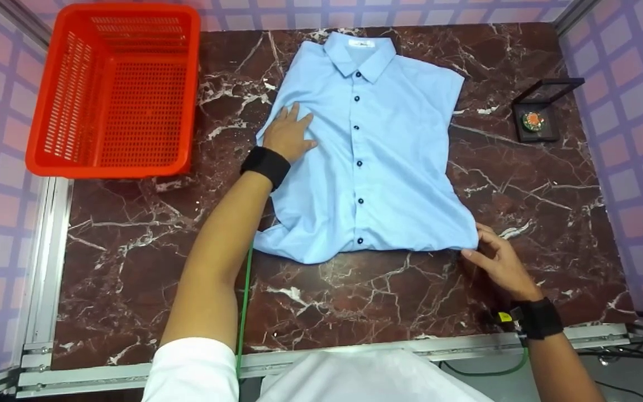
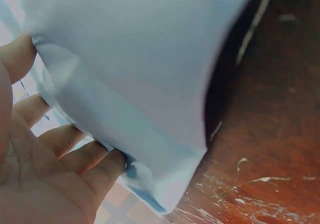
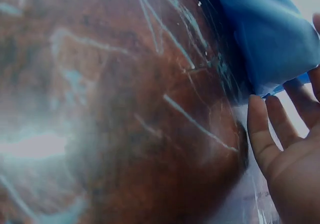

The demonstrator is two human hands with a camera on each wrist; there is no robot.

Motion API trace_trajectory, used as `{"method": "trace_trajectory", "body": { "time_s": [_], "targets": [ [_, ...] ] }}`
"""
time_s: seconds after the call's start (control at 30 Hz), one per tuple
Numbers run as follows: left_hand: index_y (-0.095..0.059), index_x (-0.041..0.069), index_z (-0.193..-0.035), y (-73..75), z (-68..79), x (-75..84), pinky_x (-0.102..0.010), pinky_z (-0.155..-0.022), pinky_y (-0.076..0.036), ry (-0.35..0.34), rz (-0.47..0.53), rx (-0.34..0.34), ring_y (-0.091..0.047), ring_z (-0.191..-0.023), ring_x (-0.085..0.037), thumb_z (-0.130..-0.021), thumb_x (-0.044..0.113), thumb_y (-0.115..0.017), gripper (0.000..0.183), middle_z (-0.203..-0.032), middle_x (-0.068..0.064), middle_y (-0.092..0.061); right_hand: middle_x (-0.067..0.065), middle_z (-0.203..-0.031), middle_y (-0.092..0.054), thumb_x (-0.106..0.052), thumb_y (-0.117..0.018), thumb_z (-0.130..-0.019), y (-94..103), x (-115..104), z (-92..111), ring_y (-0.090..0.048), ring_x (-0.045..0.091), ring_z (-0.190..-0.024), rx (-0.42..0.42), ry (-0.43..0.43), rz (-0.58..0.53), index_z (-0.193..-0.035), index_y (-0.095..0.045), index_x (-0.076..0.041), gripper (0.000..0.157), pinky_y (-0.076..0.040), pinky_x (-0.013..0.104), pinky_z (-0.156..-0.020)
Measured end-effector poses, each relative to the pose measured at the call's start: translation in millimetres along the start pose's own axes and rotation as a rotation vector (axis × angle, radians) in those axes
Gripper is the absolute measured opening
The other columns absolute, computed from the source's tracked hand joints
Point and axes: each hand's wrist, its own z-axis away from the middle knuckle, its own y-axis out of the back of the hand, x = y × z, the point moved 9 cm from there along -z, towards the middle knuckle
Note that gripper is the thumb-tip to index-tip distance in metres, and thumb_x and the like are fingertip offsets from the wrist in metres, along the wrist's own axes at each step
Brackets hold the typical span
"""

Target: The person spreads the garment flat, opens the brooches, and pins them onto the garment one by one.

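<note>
A light blue button-up shirt [image 1: 399,167] lies front up, its collar at the far side and dark buttons down the middle. Spread fingers of my left hand [image 1: 288,134] rest on the shirt's left side; the left wrist view shows the fingertips against the pale cloth [image 2: 130,83]. At the near right corner of the hem, my right hand [image 1: 503,265] pinches the cloth between thumb and fingers. Close up in the right wrist view, the right hand's fingers [image 3: 260,124] reach the blue fabric [image 3: 275,38]. Creases bunch at the near left of the shirt.
A red plastic basket [image 1: 193,111] stands at the far left. On the right is a small dark case [image 1: 545,134] with its lid raised and a round green-and-orange piece [image 1: 533,121] inside. A green cable [image 1: 246,301] runs beside the left arm. Patterned panels [image 1: 634,139] border the marble-look table [image 1: 355,312].
</note>
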Motion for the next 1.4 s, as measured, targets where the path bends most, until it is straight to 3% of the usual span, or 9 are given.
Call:
{"method": "trace_trajectory", "body": {
  "time_s": [0.1,0.2,0.47,0.67,0.83,0.97,1.07,1.27,1.4],
  "targets": [
    [-0.032,0.015,-0.159,-0.4,-0.7,-0.7,-0.045,-0.122,-0.014,0.006,-0.004,-0.006,-0.009,-0.152,-0.040,-0.100,0.042,-0.060,0.071,-0.166,-0.018,-0.011,0.004,-0.137,-0.056,0.010,-0.067,-0.090,-3.8,3.0,-0.8,-0.055,0.011,-0.125,-0.022,-0.021,0.020,-0.131,-0.057,0.011,0.042,-0.043,0.019,-0.101],
    [-0.031,0.015,-0.159,-0.9,-0.8,-1.4,-0.045,-0.122,-0.014,0.008,-0.009,-0.010,-0.009,-0.152,-0.040,-0.100,0.043,-0.060,0.071,-0.167,-0.017,-0.011,-0.002,-0.128,-0.062,0.006,-0.071,-0.089,-5.3,4.9,-2.2,-0.059,0.007,-0.116,-0.014,-0.040,0.104,-0.134,-0.055,0.008,0.048,-0.047,0.017,-0.094],
    [-0.031,0.015,-0.159,-0.8,0.2,-0.3,-0.045,-0.123,-0.013,0.005,-0.015,-0.015,-0.008,-0.152,-0.040,-0.100,0.043,-0.060,0.072,-0.167,-0.017,-0.010,0.009,-0.090,-0.063,0.015,-0.063,-0.090,-7.1,-19.4,4.2,-0.057,0.009,-0.080,0.110,-0.035,0.238,-0.090,-0.057,0.010,0.008,-0.046,0.019,-0.069],
    [-0.030,0.015,-0.159,-0.8,0.5,-0.4,-0.045,-0.123,-0.014,0.005,-0.018,-0.015,-0.009,-0.152,-0.040,-0.100,0.043,-0.059,0.072,-0.167,-0.018,-0.011,0.020,-0.082,-0.059,0.006,-0.057,-0.098,-10.8,-21.4,12.1,-0.054,0.016,-0.068,0.089,-0.062,0.214,-0.098,-0.054,0.011,0.005,-0.042,0.023,-0.060],
    [-0.029,0.015,-0.160,-1.8,-0.5,-1.1,-0.045,-0.123,-0.013,0.010,-0.021,-0.025,-0.008,-0.152,-0.040,-0.100,0.043,-0.059,0.072,-0.167,-0.018,-0.010,0.019,-0.094,-0.063,-0.002,-0.052,-0.103,-7.0,3.7,16.8,-0.056,0.020,-0.074,0.085,-0.113,0.133,-0.109,-0.049,0.009,0.012,-0.043,0.024,-0.063],
    [-0.029,0.015,-0.160,-2.3,-1.1,-0.4,-0.045,-0.122,-0.014,0.007,-0.031,-0.026,-0.008,-0.152,-0.040,-0.100,0.044,-0.058,0.073,-0.167,-0.018,-0.010,0.008,-0.092,-0.063,0.000,-0.055,-0.101,-6.4,7.3,20.4,-0.055,0.014,-0.075,0.110,-0.104,0.062,-0.110,-0.046,0.009,0.015,-0.041,0.023,-0.062],
    [-0.029,0.014,-0.160,-2.1,-0.5,-0.3,-0.045,-0.123,-0.013,0.004,-0.034,-0.026,-0.008,-0.152,-0.040,-0.100,0.045,-0.058,0.073,-0.167,-0.018,-0.010,0.006,-0.093,-0.069,0.002,-0.057,-0.099,-6.0,2.9,23.4,-0.058,0.011,-0.074,0.140,-0.111,0.050,-0.124,-0.047,0.009,0.027,-0.042,0.022,-0.060],
    [-0.028,0.015,-0.160,-2.9,-1.4,-1.0,-0.047,-0.122,-0.013,0.002,-0.031,-0.029,-0.007,-0.152,-0.041,-0.101,0.045,-0.057,0.073,-0.167,-0.018,-0.009,0.008,-0.109,-0.072,0.009,-0.058,-0.097,-4.4,-3.4,31.9,-0.065,0.008,-0.097,0.162,-0.065,0.061,-0.156,-0.030,0.001,0.065,-0.045,0.020,-0.066],
    [-0.029,0.014,-0.160,-3.0,-1.6,-1.4,-0.046,-0.123,-0.011,-0.006,-0.032,-0.026,-0.008,-0.152,-0.041,-0.100,0.044,-0.058,0.073,-0.166,-0.019,-0.009,0.019,-0.091,-0.071,0.011,-0.055,-0.097,-2.2,0.3,38.7,-0.052,0.016,-0.129,0.134,0.024,0.015,-0.160,-0.018,-0.004,0.075,-0.042,0.020,-0.069]
  ]
}}
